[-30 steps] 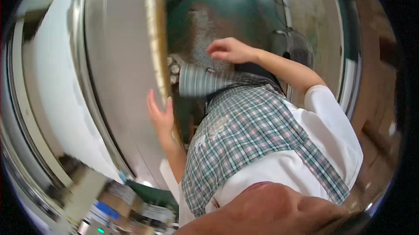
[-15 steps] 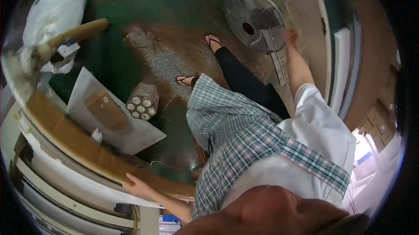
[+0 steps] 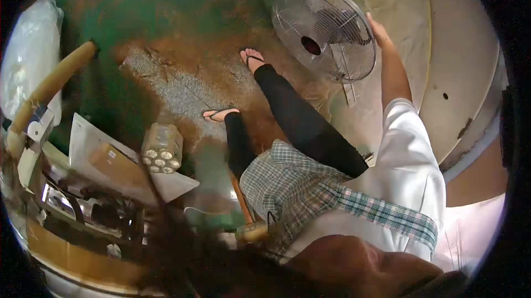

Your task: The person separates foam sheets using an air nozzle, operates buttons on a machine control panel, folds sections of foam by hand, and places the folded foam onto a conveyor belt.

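A round metal floor fan (image 3: pixel 323 35) with a wire cage and a dark hub stands at the upper right. My right hand (image 3: pixel 380 31) is at the right rim of its cage, arm stretched out and fingers against the wire edge. The fingers seem closed on the rim, though part of them is hard to see. Below the cage shows a narrow pale stand (image 3: pixel 348 94). My left hand is out of sight; dark blurred hair covers the lower left.
On the left lie a plastic-wrapped bundle (image 3: pixel 30 57), a long brown roll (image 3: pixel 61 82), and a white sheet (image 3: pixel 83 137) with a cardboard box (image 3: pixel 113 162). A wrapped bundle of tubes (image 3: pixel 163 146) stands near my feet. A pale curved panel (image 3: pixel 459 66) rises at right.
My view has turned and shifted. My left hand, earlier on the brown cardboard edge, has gone from view. The right hand stays at the fan, which looks larger and turned a little.
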A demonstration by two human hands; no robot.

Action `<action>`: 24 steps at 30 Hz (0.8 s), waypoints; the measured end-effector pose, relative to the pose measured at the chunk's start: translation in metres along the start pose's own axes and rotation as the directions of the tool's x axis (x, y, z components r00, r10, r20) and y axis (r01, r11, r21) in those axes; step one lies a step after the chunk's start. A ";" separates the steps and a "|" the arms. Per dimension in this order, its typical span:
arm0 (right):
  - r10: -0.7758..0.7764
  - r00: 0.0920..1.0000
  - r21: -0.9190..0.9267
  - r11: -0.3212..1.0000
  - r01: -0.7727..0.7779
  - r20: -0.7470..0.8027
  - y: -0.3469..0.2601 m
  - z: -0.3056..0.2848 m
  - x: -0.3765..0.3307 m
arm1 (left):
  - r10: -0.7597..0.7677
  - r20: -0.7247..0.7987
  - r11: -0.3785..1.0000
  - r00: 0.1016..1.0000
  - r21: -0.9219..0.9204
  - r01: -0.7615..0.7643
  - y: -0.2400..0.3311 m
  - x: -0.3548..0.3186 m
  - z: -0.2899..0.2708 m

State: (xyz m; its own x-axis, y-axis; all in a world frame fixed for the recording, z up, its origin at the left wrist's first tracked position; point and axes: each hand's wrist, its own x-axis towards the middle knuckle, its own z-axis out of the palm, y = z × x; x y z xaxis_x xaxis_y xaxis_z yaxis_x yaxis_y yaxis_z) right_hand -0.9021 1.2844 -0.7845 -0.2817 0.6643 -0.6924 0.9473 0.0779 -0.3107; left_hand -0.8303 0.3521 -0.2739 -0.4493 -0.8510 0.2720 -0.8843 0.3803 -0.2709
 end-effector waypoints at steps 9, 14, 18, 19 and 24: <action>0.011 0.984 -0.066 0.998 0.001 0.177 0.003 0.001 0.015 | -0.036 -0.024 0.999 0.999 0.019 0.036 -0.007 0.000 0.003; 0.031 0.961 -0.014 0.999 -0.029 0.275 0.006 -0.024 -0.002 | -0.004 -0.008 1.000 1.000 0.009 0.004 0.010 0.012 0.011; 0.092 0.938 0.005 0.995 -0.099 0.335 -0.014 -0.001 -0.006 | 0.015 -0.081 0.996 0.997 -0.092 -0.023 -0.034 0.023 0.008; 0.102 0.942 0.026 0.993 -0.117 0.320 -0.009 -0.003 -0.001 | 0.069 -0.054 0.992 0.996 -0.104 -0.074 -0.045 0.032 0.011; 0.062 0.943 0.085 0.992 -0.094 0.326 -0.007 -0.002 -0.008 | 0.038 -0.023 0.999 0.999 -0.007 -0.038 -0.044 0.032 0.013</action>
State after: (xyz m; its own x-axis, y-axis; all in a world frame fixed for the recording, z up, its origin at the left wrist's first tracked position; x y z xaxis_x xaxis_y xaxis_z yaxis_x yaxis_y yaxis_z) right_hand -0.9068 1.2797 -0.7758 -0.2571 0.3890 -0.8846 0.9532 -0.0486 -0.2984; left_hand -0.8042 0.3036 -0.2651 -0.4854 -0.8275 0.2824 -0.8673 0.4149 -0.2750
